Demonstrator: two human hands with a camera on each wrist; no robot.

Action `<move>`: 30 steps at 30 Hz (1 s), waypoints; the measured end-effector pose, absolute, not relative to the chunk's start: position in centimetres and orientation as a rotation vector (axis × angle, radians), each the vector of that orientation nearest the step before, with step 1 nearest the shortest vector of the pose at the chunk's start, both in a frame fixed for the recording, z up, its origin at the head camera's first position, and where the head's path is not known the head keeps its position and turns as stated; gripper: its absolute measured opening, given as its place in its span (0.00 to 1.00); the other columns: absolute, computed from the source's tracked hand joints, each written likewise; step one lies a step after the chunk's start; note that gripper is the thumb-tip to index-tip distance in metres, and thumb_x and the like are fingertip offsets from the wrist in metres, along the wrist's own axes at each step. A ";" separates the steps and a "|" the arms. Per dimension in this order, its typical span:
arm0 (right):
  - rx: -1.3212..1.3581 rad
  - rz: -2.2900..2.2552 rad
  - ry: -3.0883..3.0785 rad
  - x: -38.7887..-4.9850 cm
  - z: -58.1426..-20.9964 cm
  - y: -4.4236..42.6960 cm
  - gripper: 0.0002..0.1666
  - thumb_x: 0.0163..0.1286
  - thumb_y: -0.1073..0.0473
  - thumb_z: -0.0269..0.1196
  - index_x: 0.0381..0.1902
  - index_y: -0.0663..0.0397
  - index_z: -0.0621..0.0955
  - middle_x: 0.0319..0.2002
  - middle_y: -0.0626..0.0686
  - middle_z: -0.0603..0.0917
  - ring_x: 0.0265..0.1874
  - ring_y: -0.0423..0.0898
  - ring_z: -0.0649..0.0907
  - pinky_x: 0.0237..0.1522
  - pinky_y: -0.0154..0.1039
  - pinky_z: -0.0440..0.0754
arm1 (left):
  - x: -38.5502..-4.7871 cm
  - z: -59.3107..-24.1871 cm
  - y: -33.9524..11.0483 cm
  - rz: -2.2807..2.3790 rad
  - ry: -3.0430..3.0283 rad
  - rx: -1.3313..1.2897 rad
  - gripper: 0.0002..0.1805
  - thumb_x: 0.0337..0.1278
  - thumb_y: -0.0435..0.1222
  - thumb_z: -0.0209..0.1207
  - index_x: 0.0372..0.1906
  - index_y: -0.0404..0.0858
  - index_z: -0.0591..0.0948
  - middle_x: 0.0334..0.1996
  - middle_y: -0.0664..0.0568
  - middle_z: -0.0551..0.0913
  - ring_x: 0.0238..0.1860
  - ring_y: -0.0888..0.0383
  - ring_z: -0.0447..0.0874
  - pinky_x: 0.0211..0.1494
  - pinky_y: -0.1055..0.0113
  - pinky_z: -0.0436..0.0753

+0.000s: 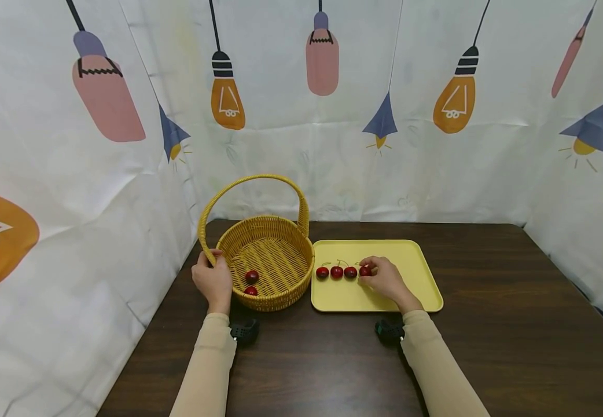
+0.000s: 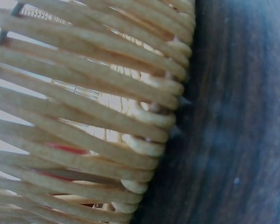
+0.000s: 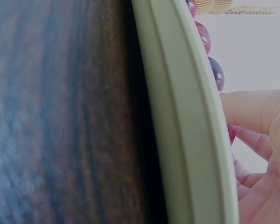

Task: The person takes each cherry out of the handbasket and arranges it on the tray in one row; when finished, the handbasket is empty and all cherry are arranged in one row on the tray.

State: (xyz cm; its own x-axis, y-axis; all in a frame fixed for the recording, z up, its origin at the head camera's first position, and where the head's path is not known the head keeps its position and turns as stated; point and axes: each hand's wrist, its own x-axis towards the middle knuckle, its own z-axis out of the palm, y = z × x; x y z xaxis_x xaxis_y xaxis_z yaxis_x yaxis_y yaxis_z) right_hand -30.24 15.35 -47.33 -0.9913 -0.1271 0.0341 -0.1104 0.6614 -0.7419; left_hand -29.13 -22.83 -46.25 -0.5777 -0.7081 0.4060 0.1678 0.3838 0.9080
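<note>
In the head view a yellow wicker basket [image 1: 280,298] with a tall handle [image 1: 268,176] stands left of a yellow tray [image 1: 400,249]. The left hand [image 1: 214,284] grips the lower left end of the handle. Two dark red cherries [image 1: 252,277] lie in the basket. On the tray, three cherries [image 1: 336,272] sit in a row, and the right hand [image 1: 387,281] pinches a fourth cherry [image 1: 365,271] at the row's right end. Basket weave [image 2: 84,112] fills much of the left wrist view. The right wrist view shows the right hand [image 3: 261,144] beyond the tray's edge [image 3: 186,121].
Both objects stand on a dark wooden table [image 1: 312,370]. Behind and beside it hangs a white curtain [image 1: 291,139] printed with lamps and bulbs. Dark wrist devices [image 1: 245,331] sit at both cuffs.
</note>
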 end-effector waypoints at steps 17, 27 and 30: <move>-0.311 -1.429 2.912 -29.7 -45.3 14.9 0.18 0.68 0.56 0.63 0.52 0.58 0.81 0.45 0.58 0.78 0.37 0.52 0.81 0.32 0.42 0.77 | -29.2 -46.3 -23.0 -1.316 -1.800 0.485 0.07 0.61 0.30 0.54 0.32 0.37 0.83 0.16 0.50 0.71 0.15 0.58 0.63 0.26 0.64 0.62; -0.580 -1.557 2.809 -27.6 -43.5 9.8 0.10 0.69 0.58 0.63 0.47 0.51 0.84 0.39 0.47 0.84 0.36 0.46 0.81 0.37 0.42 0.78 | -29.0 -46.3 -22.9 -1.355 -1.807 0.496 0.07 0.62 0.32 0.54 0.35 0.34 0.83 0.26 0.45 0.73 0.25 0.52 0.67 0.34 0.61 0.64; -0.701 -1.572 2.763 -26.6 -43.2 7.8 0.10 0.68 0.59 0.63 0.47 0.51 0.84 0.39 0.45 0.84 0.35 0.43 0.81 0.39 0.41 0.78 | -28.9 -46.2 -22.8 -1.373 -1.806 0.491 0.08 0.62 0.31 0.54 0.37 0.33 0.83 0.30 0.44 0.73 0.31 0.49 0.67 0.38 0.59 0.64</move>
